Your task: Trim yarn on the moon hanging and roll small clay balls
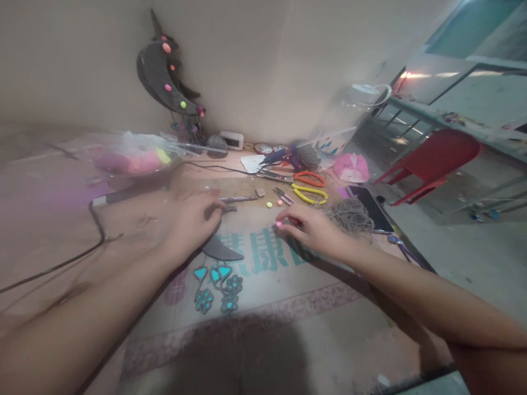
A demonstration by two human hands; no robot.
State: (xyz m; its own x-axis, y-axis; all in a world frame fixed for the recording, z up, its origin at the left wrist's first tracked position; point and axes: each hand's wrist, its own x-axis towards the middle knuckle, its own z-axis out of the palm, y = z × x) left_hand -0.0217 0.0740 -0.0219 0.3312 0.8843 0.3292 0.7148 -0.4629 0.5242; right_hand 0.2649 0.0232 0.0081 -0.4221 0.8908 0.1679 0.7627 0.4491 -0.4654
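Observation:
My left hand (pixel 201 213) is curled over a dark grey crescent moon (pixel 222 250) that lies on the table, covering its middle. From the moon's lower end hang teal hearts (pixel 200 273) and grey-and-teal flowers (pixel 229 302). Just beyond these fingers is a thin metal tool (pixel 241 198). Between thumb and fingertip, my right hand (pixel 307 226) pinches a small pink ball (pixel 279 224) above the table. A yellow ball (pixel 269 205) and an orange-pink ball (pixel 280 203) lie behind it, near small snips (pixel 284 196). Grey yarn (pixel 349 215) sits beside the right wrist.
Yellow-handled pliers (pixel 309 194), orange-handled scissors (pixel 309 178) and a blue glue gun (pixel 284 157) lie at the back. A phone (pixel 370 208) borders the right edge. A finished-looking moon (pixel 154 74) leans against the wall. A cable (pixel 53 269) crosses the left side.

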